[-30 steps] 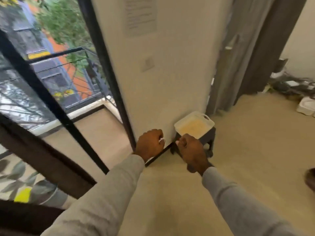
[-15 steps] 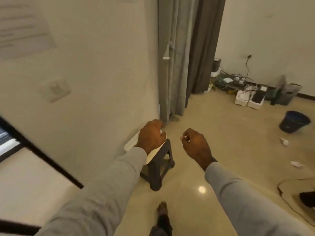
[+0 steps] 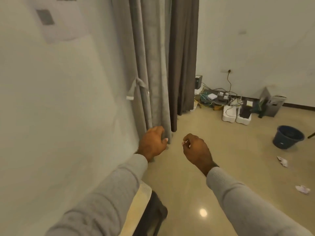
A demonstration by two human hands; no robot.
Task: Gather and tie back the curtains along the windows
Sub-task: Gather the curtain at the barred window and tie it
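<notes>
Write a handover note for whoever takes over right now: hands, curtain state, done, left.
Left hand: fingers loosely curled, holding nothing, in front of the curtain's lower end.
Right hand: loosely curled, in the air; something small and pale at the fingertips, unclear.
Long grey fabric curtain hangs gathered beside the white wall; a darker brown curtain hangs behind it.
Grey fabric tie-back strap dangles loose, not wrapped.
Done: gathered. Left: wrap and tie.

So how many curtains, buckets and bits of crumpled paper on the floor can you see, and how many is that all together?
Curtains: 2, a light grey curtain and a dark grey curtain
Buckets: 1, the dark blue bucket
Crumpled paper bits on the floor: 2, one below the bucket and one nearer the bottom edge
Total: 5
</notes>
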